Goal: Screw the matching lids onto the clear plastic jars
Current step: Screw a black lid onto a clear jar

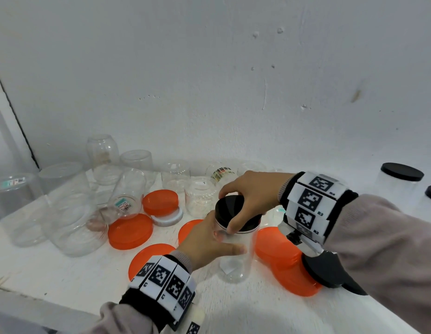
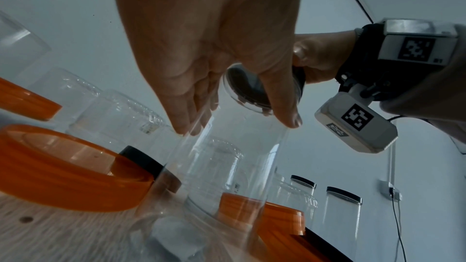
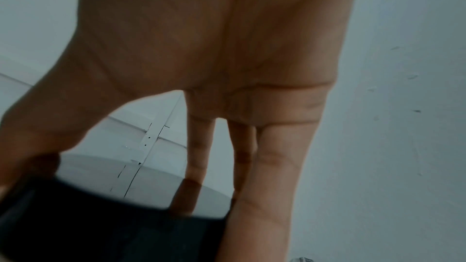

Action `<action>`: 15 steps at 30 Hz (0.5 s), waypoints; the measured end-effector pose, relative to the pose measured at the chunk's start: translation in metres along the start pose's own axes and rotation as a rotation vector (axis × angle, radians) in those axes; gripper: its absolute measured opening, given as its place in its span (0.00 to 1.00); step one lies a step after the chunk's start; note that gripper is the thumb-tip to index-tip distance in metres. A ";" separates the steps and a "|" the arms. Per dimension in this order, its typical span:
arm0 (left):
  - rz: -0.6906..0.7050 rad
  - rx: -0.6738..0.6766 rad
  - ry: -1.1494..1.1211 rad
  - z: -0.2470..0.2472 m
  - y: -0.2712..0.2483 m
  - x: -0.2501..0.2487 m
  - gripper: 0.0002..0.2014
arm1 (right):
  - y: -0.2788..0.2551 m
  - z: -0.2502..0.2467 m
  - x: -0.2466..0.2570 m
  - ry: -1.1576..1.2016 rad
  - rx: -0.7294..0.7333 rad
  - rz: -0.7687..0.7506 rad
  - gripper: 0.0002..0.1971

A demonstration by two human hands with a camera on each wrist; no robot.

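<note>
Turning the black lid (image 1: 236,210) onto the tall clear jar (image 1: 236,256), by the look of it, with the jar upright on the white table (image 1: 65,273), among the orange lids (image 1: 130,231) and in front of the row of empty jars (image 1: 127,191). Right hand (image 1: 253,196) over the lid, fingertips (image 3: 264,196) and thumb spread round its rim and pinching it. Left hand (image 1: 207,242) around the jar just under the lid, fingers (image 2: 186,115) together on the far side, thumb on the near side, holding the body.

To do well: keep the jar vertical and firmly held, so only the lid rotates. Keep the lid level on the neck; cannot tell if the thread is already caught. Stop at firm resistance, no forcing. Capped jars (image 1: 400,186) to the right of this jar, probably the place for it after.
</note>
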State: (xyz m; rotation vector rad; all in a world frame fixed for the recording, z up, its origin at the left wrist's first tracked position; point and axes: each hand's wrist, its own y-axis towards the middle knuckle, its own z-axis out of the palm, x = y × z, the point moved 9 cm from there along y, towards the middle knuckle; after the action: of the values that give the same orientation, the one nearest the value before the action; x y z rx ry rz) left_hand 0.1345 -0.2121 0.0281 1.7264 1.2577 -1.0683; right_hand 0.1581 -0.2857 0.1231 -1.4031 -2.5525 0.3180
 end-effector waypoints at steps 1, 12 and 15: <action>-0.004 -0.002 0.002 0.000 0.000 0.000 0.40 | 0.000 0.000 0.000 0.003 -0.013 0.006 0.36; -0.008 -0.019 0.028 -0.001 0.000 -0.001 0.41 | 0.002 0.005 -0.002 -0.003 0.068 -0.006 0.41; -0.009 -0.030 0.044 -0.001 -0.001 -0.002 0.40 | 0.004 0.002 0.000 -0.001 0.034 -0.033 0.39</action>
State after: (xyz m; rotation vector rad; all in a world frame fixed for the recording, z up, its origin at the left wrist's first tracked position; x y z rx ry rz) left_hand 0.1339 -0.2115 0.0301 1.7318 1.3036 -1.0164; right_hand 0.1603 -0.2836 0.1206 -1.3481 -2.5552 0.3551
